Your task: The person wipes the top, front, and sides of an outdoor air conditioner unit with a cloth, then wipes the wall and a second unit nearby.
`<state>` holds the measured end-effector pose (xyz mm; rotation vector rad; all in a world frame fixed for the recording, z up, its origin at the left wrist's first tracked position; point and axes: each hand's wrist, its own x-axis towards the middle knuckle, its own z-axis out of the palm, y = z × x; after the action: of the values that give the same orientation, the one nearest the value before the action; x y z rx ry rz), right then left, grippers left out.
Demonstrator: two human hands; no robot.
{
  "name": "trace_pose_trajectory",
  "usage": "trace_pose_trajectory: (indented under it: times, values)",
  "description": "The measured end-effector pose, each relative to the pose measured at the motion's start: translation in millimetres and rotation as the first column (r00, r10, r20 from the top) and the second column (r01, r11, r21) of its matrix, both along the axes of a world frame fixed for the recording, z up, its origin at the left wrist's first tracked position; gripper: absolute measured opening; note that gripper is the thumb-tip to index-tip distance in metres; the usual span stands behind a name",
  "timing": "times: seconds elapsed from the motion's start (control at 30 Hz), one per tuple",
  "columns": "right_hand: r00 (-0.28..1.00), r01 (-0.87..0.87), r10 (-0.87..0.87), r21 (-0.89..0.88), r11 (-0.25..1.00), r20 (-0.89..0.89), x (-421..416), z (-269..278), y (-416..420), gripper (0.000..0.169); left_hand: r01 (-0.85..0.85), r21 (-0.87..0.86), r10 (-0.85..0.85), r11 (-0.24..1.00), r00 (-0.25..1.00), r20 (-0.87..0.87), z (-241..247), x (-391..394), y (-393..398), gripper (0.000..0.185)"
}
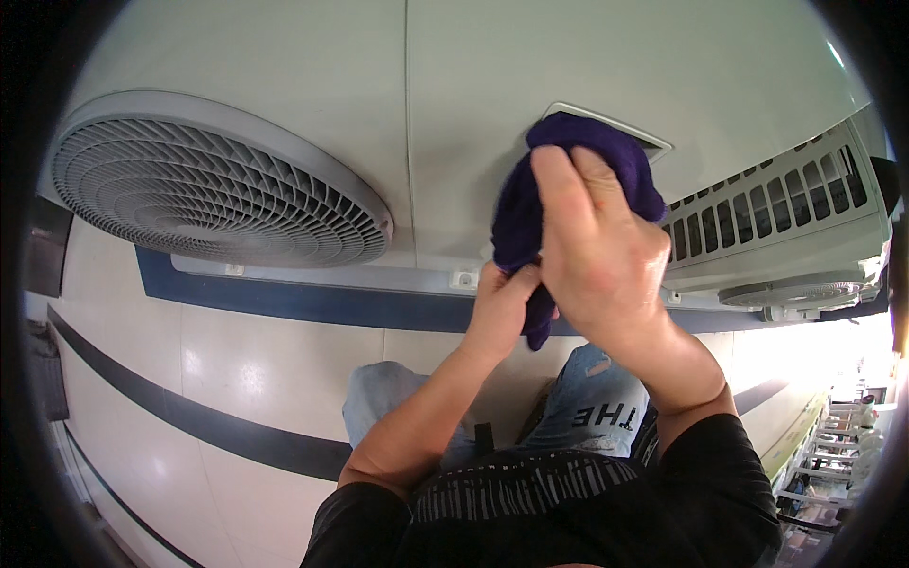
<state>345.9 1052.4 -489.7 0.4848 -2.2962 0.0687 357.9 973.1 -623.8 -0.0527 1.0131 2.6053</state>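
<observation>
A dark purple cloth [522, 206] is bunched against a pale metal panel [461, 142], partly over a framed recess [657, 148] in it. My right hand [603, 248] grips the cloth's upper part, with its knuckles towards the camera. Lower and to the left, my left hand [504, 305] pinches the cloth's lower part between thumb and fingers, and an end hangs below it. The inside of the recess is mostly hidden by the cloth and my right hand. To the left of a vertical seam, a round grey fan grille [220, 184] sticks out from the same casing.
At the right stands another pale unit with a slotted side grille [767, 206] and a round fan grille [795, 292]. A dark blue strip [305, 302] runs along the casing's foot. The tiled floor [270, 369] has a dark band. Several white racks [824, 461] are at the lower right.
</observation>
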Motion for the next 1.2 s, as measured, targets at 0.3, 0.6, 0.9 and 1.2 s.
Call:
trace_pose_trajectory:
  times: [0.3, 0.6, 0.9, 1.2]
  values:
    - [0.998, -0.063, 0.064, 0.101, 0.993, -0.005, 4.6, -0.1, 50.1, 0.022, 0.06, 0.082, -0.061, 0.995, 0.998, 0.016, 13.1, 2.3, -14.8, 0.022]
    - [0.972, -0.231, 0.216, -0.216, 0.949, -0.091, -15.3, -12.7, 4.2, 0.021, -0.066, 0.171, 0.085, 0.983, 0.991, -0.103, 14.3, -1.8, -11.7, 0.024]
    - [0.835, -0.543, 0.548, -0.235, 0.806, -0.048, 5.5, -43.9, 44.6, 0.024, -0.3, 0.216, 0.346, 0.929, 0.911, -0.223, 6.1, 14.3, -6.1, 0.049]
    - [0.99, -0.134, 0.133, 0.03, 0.991, 0.04, -8.3, -24.3, 2.3, 0.06, -0.664, -0.076, 0.59, 0.744, 0.706, -0.393, 32.1, -8.2, -24.8, 0.04]
